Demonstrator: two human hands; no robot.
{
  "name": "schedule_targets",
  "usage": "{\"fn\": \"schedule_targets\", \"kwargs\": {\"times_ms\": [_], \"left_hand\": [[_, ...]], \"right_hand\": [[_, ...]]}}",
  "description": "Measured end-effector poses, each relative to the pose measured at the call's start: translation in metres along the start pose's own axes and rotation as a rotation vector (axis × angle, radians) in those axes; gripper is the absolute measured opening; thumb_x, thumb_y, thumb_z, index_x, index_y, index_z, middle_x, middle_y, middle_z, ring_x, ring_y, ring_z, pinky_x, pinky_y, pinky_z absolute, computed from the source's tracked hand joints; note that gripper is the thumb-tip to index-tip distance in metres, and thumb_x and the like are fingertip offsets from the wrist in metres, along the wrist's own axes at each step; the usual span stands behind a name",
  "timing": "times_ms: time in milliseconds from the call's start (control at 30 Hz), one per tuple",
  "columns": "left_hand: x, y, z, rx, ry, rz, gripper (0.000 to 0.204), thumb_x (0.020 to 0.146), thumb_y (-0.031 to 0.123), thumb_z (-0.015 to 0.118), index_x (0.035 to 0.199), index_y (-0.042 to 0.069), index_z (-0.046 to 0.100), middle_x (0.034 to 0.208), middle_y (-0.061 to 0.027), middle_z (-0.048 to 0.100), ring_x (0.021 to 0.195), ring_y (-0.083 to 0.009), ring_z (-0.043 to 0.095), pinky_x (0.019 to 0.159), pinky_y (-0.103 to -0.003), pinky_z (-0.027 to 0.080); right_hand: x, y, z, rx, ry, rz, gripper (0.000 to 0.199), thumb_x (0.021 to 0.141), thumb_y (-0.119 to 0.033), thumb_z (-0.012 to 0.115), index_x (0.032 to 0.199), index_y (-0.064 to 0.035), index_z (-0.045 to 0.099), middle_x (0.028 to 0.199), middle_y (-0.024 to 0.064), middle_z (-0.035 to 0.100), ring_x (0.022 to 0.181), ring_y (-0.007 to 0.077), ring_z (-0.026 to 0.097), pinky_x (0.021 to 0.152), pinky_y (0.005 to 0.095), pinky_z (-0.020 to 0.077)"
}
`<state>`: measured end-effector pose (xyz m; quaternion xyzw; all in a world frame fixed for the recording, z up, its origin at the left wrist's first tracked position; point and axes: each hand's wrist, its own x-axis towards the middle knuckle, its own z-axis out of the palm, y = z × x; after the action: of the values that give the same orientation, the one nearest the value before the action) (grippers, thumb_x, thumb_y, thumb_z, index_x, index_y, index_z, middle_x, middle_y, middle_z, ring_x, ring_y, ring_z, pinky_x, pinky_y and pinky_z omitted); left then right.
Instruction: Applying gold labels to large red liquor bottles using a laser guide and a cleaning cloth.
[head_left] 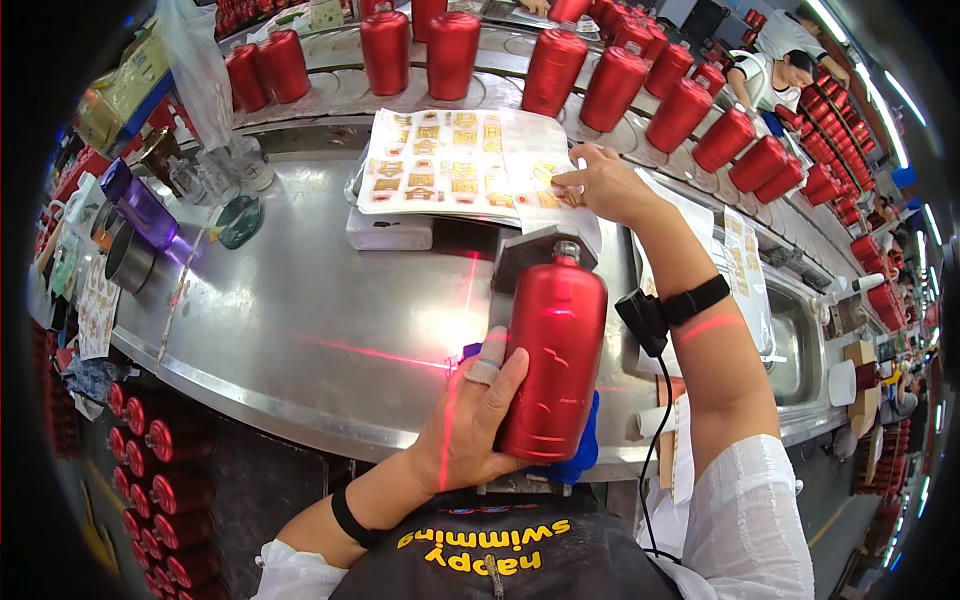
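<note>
A glossy red bottle (556, 360) with a clear glass neck leans in front of me, its upper end against a grey metal holder (522, 262). My left hand (478, 405) is closed round its left side, thumb on the front; a finger wears a pale wrap. Beyond it, a stack of white sticker sheets (440, 165) with gold character-shaped stickers lies on a white box (388, 232). My right hand (608, 188) is at the right edge of the top sheet, thumb and fingertips pinched there. Whether a single sticker has come loose between them cannot be made out.
Red bottles (610, 88) line a curved conveyor behind the steel table (300, 290). A purple bottle (140, 208) and glass jars stand left. More sheets (740, 260) and a sink (795, 345) are right. Red laser lines cross the table. Another person (770, 80) works beyond the conveyor.
</note>
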<state>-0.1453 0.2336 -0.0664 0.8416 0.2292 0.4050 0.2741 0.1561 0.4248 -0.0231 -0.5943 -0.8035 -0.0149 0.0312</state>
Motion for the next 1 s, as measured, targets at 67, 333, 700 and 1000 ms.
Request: {"fn": "schedule_targets", "kwargs": {"times_ms": [67,333,700,1000], "left_hand": [[0.001,-0.002,0.001,-0.024,0.014,0.02,0.111,0.064,0.037,0.087,0.15,0.004,0.024,0.143,-0.041,0.029,0.112,-0.0516,0.051,0.094,-0.055,0.044],[0.002,-0.007,0.001,-0.085,-0.008,0.005,0.116,0.061,0.025,0.09,0.151,0.005,0.019,0.148,-0.0367,0.026,0.127,-0.0513,0.044,0.101,-0.055,0.042],[0.007,-0.004,-0.025,-0.13,-0.181,-0.059,0.103,0.067,0.038,0.084,0.148,0.005,0.03,0.146,-0.0326,0.03,0.123,-0.0518,0.044,0.105,-0.052,0.034],[0.138,-0.049,-0.085,0.255,0.214,-0.035,0.05,0.088,0.023,0.064,0.134,0.007,0.049,0.132,-0.0169,0.049,0.124,-0.0348,0.043,0.106,-0.042,0.032]], "right_hand": [[0.012,0.004,-0.001,-0.001,-0.041,0.054,0.03,0.088,-0.014,0.059,0.11,-0.0282,0.074,0.136,0.0074,0.05,0.127,0.0285,0.045,0.099,0.0417,0.0463],[0.042,0.032,-0.007,0.022,-0.156,0.457,0.064,0.08,-0.058,0.06,0.096,0.003,0.073,0.096,0.0257,0.069,0.096,0.0378,0.066,0.089,0.0426,0.0493],[0.013,0.019,-0.008,0.159,0.434,0.036,0.007,0.078,-0.009,0.066,0.079,-0.002,0.067,0.096,0.0162,0.063,0.093,0.036,0.058,0.087,0.0429,0.0465],[-0.027,-0.055,-0.093,0.358,0.294,-0.303,0.013,0.085,-0.011,0.069,0.083,-0.0017,0.061,0.117,0.0094,0.06,0.108,0.0243,0.059,0.089,0.034,0.047]]}}
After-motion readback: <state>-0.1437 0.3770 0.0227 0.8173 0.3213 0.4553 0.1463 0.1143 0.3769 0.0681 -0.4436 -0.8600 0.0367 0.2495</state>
